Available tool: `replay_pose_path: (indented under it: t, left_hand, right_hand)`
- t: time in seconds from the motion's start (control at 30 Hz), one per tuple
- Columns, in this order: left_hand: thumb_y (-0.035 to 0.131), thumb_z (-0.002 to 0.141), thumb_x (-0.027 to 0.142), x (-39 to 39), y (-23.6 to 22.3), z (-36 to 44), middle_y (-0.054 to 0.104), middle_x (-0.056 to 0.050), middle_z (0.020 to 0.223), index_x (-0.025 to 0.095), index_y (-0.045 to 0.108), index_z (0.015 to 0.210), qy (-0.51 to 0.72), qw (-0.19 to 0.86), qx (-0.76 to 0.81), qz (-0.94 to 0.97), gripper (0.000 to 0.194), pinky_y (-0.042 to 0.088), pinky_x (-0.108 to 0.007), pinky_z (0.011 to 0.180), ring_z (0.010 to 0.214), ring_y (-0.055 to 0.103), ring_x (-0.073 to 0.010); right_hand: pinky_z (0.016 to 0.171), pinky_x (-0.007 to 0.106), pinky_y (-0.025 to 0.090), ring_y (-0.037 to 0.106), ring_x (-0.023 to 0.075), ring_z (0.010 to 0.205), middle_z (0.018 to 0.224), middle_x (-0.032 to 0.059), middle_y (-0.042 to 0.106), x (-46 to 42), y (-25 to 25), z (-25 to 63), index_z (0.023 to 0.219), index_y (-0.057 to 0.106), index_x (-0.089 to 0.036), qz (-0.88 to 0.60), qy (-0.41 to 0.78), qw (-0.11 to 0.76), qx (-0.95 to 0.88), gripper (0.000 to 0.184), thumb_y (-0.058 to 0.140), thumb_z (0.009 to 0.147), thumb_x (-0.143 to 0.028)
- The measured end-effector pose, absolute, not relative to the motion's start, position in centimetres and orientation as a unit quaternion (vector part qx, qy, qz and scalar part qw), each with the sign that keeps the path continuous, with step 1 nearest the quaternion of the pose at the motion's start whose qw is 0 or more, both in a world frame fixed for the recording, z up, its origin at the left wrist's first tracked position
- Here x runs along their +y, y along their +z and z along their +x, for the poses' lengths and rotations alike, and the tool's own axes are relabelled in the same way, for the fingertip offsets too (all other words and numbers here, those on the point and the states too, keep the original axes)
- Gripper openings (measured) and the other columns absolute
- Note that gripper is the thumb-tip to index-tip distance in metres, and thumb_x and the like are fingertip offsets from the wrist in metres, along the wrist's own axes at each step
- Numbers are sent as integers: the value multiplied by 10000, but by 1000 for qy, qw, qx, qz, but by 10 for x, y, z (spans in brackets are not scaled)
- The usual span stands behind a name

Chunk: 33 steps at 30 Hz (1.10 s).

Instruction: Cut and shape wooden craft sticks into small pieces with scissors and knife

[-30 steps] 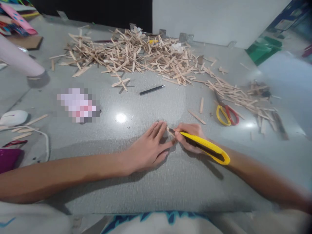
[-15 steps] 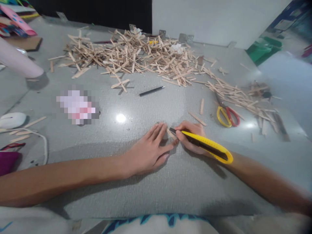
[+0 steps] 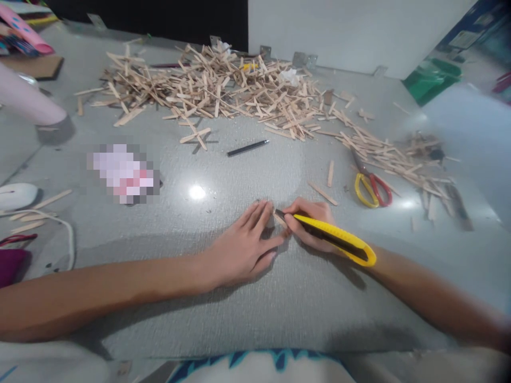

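Observation:
My left hand [image 3: 243, 242] lies flat on the grey table, its fingers stretched and spread. Two of its fingertips touch a short wooden craft stick [image 3: 280, 218] lying on the tabletop. Closed around a yellow box cutter [image 3: 339, 236] is my right hand [image 3: 313, 221], just to the right of the stick. The cutter's blade end points left and meets the stick near its far end; the exact contact is too small to make out. The cutter's handle slants back over my right wrist.
A heap of craft sticks [image 3: 207, 88] spreads along the back. Scissors [image 3: 373, 189] with yellow and red handles lie at right, loose sticks nearby. A black pen [image 3: 248, 148] lies ahead of my hands. At left are a blurred-out object [image 3: 123, 170], a white mouse [image 3: 18, 196] and a cable [image 3: 72, 239].
The box cutter has shifted slightly left against the stick, its handle end a little lower. My left hand stays in place. The view has moved slightly.

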State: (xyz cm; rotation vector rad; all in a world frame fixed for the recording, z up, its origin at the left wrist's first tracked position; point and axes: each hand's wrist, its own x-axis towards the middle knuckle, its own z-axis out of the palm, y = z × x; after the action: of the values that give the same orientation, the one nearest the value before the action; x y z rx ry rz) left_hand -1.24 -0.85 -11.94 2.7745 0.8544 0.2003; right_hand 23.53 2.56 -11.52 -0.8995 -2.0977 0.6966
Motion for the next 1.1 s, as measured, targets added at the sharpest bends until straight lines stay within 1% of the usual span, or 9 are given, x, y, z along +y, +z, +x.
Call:
replay_pose_path:
  t: [0.1, 0.2, 0.43, 0.6, 0.67, 0.77, 0.83, 0.93, 1.1]
  left_hand:
    - [556, 1118, 392, -9, -121, -13, -81, -132, 1855, 309, 276, 1749, 75, 110, 291, 947, 695, 184, -641, 1387, 1694, 33, -458]
    - [553, 1119, 390, -9, -121, -14, -108, -157, 1845, 297, 307, 1735, 78, 109, 288, 948, 670, 193, -645, 1382, 1685, 52, -477]
    - [571, 1110, 394, -8, -119, -14, -43, -166, 1848, 275, 372, 1706, 74, 103, 288, 949, 640, 193, -637, 1383, 1685, 89, -474]
    - [583, 1106, 402, -8, -121, -14, -33, -139, 1854, 302, 292, 1746, 81, 93, 292, 949, 710, 187, -624, 1387, 1697, 81, -450]
    - [585, 1103, 405, -7, -122, -14, -22, -144, 1855, 309, 268, 1753, 82, 92, 291, 949, 729, 195, -632, 1383, 1695, 85, -455]
    - [572, 1108, 395, -7, -123, -14, -30, -175, 1848, 299, 283, 1749, 82, 95, 288, 949, 710, 207, -642, 1374, 1686, 100, -480]
    - [568, 1111, 393, -7, -123, -14, -50, -182, 1843, 297, 293, 1747, 83, 94, 288, 949, 700, 206, -641, 1374, 1682, 107, -486]
    - [579, 1108, 409, -7, -123, -14, -64, -161, 1845, 308, 303, 1746, 82, 96, 290, 949, 702, 203, -639, 1376, 1687, 108, -473]
    - [593, 1097, 383, -7, -118, -12, -16, -155, 1851, 301, 343, 1732, 72, 107, 294, 947, 688, 235, -653, 1368, 1687, 123, -471]
  right_hand:
    - [556, 240, 473, 585, 109, 537, 700, -32, 658, 25, -115, 235, 969, 673, -210, -348, 265, 371, -819, 92, 647, 1051, -245]
    - [555, 249, 475, 595, 120, 549, 708, -24, 667, 26, -115, 236, 962, 675, -215, -350, 265, 363, -822, 112, 632, 1058, -252]
    - [558, 245, 470, 595, 121, 551, 720, -20, 652, 26, -117, 239, 945, 656, -215, -326, 256, 361, -835, 122, 606, 1056, -222]
    - [568, 259, 473, 605, 133, 553, 706, -16, 658, 25, -115, 239, 918, 641, -223, -328, 245, 360, -838, 159, 585, 1065, -241]
    - [562, 256, 468, 594, 129, 544, 692, -22, 643, 25, -114, 239, 898, 633, -223, -326, 243, 359, -840, 177, 573, 1065, -233]
    - [561, 253, 474, 590, 126, 543, 681, -25, 628, 26, -113, 239, 882, 630, -222, -324, 244, 359, -841, 183, 575, 1056, -222]
    - [555, 254, 475, 587, 124, 536, 680, -23, 637, 26, -114, 239, 885, 634, -223, -324, 244, 365, -838, 179, 583, 1056, -229]
    - [548, 254, 477, 606, 124, 541, 696, -17, 670, 25, -115, 239, 911, 648, -225, -327, 244, 373, -833, 158, 601, 1061, -242]
    - [552, 243, 485, 636, 119, 562, 730, -24, 691, 24, -115, 238, 993, 664, -219, -335, 236, 372, -833, 88, 607, 1060, -222]
